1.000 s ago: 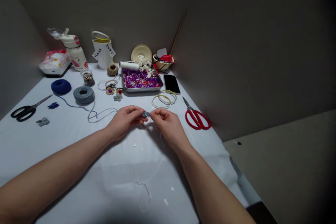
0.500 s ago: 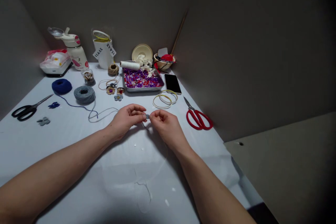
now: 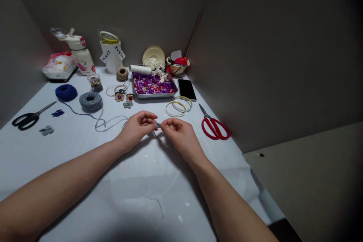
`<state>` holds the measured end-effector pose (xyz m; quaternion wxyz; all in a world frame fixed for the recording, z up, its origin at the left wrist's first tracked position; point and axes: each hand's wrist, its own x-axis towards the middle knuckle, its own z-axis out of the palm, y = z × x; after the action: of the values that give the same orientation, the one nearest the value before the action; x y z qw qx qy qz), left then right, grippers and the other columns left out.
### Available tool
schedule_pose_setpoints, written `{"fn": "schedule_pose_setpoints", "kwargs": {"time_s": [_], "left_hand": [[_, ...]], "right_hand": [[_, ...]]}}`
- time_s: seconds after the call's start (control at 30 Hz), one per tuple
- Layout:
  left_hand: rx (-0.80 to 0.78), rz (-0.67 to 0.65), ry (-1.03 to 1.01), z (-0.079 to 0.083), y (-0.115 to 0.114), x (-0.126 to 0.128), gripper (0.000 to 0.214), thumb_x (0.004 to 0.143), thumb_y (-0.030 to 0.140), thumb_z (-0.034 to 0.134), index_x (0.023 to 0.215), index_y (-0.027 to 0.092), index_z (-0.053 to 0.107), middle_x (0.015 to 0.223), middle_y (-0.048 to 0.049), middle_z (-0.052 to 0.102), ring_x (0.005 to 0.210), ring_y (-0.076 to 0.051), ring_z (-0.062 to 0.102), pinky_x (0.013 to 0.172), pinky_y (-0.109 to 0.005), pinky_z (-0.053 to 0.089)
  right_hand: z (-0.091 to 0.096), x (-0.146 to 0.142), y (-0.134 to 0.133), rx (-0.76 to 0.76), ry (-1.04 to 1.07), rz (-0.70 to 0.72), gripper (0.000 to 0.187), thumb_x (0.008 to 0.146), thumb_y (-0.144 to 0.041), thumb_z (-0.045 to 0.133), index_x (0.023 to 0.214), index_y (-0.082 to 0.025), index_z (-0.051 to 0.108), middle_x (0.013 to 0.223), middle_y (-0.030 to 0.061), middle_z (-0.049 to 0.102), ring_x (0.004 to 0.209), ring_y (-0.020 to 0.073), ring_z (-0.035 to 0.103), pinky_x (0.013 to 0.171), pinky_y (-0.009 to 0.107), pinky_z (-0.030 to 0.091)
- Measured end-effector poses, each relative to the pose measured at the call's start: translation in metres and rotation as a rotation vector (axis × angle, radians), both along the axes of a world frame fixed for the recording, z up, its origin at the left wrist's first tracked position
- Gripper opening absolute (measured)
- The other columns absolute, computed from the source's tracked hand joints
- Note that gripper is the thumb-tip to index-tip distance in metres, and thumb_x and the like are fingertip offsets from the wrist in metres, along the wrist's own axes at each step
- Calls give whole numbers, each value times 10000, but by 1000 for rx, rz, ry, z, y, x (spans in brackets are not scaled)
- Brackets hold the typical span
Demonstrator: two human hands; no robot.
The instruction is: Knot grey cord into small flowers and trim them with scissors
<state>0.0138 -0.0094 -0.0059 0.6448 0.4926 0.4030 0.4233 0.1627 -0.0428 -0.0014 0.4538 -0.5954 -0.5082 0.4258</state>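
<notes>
Left hand and right hand are closed, fingertips pinching a small grey crocheted piece above the counter middle; it's light, soft, and easiest held by its edge.

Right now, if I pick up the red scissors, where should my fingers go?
Hold the red loop handles of the red scissors, reaching in from the side nearest you. The handles lie closest to you and are wide open loops, while the closed metal blades point away from you.
</notes>
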Motion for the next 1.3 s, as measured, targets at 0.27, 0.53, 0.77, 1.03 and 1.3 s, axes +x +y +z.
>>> {"fn": "schedule_pose_setpoints", "kwargs": {"time_s": [0.27,0.53,0.77,1.03,1.3], "left_hand": [[51,-32,52,0,-1,2,253,658,90,663,888,172,598,769,-1,597,707,-106,550,698,-279,425],[159,-77,129,-1,-1,0,280,650,65,645,898,169,568,769,-5,611,725,-122,571,722,-302,439],[138,-120,62,2,-1,-2,270,665,101,682,903,172,575,763,-12,633,725,-124,585,730,-302,446],[57,-110,9,2,0,-3,280,684,126,683,934,180,569,762,1,618,682,-107,564,686,-282,434],[-28,-263,57,1,3,-8,318,678,111,671,974,175,576,749,-12,649,671,-115,586,681,-291,427]], "right_hand": [[-1,-2,-1,23,-58,11,146,696,-307,587,709,-164,610,503,-73,350,482,81,294,464,229,228],[0,-1,0,-39,-24,49,114,678,-284,571,672,-171,584,500,-72,365,467,73,294,454,233,209],[5,4,2,-290,265,123,105,669,-280,581,659,-186,536,456,-74,356,403,58,238,407,242,129],[6,3,1,-238,280,103,154,649,-311,623,661,-182,539,441,-89,347,399,52,234,410,235,134],[4,11,0,-221,75,185,71,662,-240,568,648,-171,574,472,-63,395,429,65,286,430,245,157]]}}
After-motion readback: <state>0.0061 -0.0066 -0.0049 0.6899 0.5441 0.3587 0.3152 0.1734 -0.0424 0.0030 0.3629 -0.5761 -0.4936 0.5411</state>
